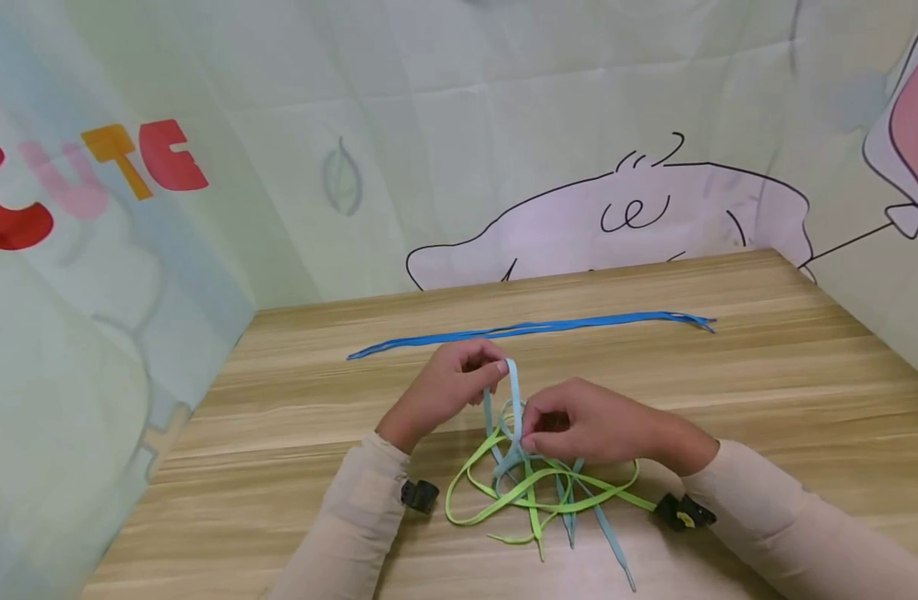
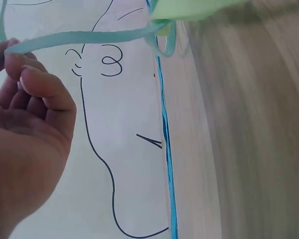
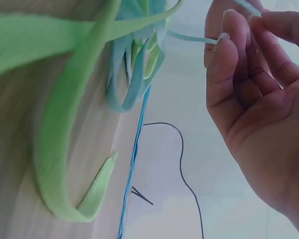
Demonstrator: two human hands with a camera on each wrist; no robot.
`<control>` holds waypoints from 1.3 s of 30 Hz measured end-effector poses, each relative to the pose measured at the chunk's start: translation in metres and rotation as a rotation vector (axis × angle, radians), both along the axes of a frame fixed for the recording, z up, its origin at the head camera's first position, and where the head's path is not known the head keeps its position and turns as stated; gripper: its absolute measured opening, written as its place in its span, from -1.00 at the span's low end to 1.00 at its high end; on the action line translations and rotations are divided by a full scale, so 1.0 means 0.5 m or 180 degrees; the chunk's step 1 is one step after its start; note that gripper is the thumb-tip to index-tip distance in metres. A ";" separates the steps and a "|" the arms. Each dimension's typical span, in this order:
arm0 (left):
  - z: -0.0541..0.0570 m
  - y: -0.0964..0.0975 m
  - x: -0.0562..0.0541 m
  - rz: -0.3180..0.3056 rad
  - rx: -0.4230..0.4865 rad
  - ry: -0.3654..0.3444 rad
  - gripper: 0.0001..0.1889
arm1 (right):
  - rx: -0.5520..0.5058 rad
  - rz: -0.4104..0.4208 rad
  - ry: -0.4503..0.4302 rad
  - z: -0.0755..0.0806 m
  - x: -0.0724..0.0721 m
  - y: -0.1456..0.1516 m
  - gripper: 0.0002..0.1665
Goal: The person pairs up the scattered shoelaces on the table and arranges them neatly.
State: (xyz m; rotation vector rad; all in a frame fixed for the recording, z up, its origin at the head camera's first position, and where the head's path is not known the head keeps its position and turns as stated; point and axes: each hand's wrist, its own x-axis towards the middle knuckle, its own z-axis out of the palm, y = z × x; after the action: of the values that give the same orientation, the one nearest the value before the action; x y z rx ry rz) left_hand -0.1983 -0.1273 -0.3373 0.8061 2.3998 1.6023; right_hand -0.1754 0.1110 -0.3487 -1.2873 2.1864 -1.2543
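A light blue shoelace (image 1: 514, 400) rises in a raised loop from a tangle on the table. My left hand (image 1: 459, 379) pinches the top of that loop between thumb and fingertips; the left wrist view shows the lace (image 2: 89, 37) stretched sideways from these fingertips. Lower and to the right, my right hand (image 1: 589, 421) pinches the light blue lace near the tangle. A yellow-green shoelace (image 1: 469, 518) is tangled with it, its loops spread below both hands. In the right wrist view, a curved stretch of the green lace (image 3: 57, 149) hangs close to the camera.
Behind the hands, a darker blue shoelace (image 1: 549, 327) lies stretched across the wood-grain table (image 1: 278, 400). A printed cloth (image 1: 504, 125) with cartoon drawings stands along the table's back and sides. Black wrist cameras sit on both sleeves.
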 end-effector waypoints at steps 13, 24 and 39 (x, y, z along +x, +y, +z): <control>0.013 0.016 0.016 -0.0035 0.0049 0.0099 -0.89 | 0.0013 -0.0423 0.0055 0.007 0.003 -0.007 -0.82; 0.016 0.027 0.022 -0.0096 0.0118 -0.0045 -0.88 | -0.0064 -0.0631 -0.0074 0.005 -0.002 -0.008 -0.81; 0.005 0.018 0.011 -0.0080 -0.0008 0.0004 -0.84 | -0.0503 -0.1139 -0.0206 0.034 0.004 0.012 -0.74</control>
State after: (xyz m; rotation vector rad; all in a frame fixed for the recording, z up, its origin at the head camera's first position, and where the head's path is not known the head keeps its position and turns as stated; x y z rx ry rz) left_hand -0.1927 -0.1182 -0.3350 0.8337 2.3823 1.5897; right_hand -0.1733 0.1169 -0.3315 -0.9153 2.3825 -1.6044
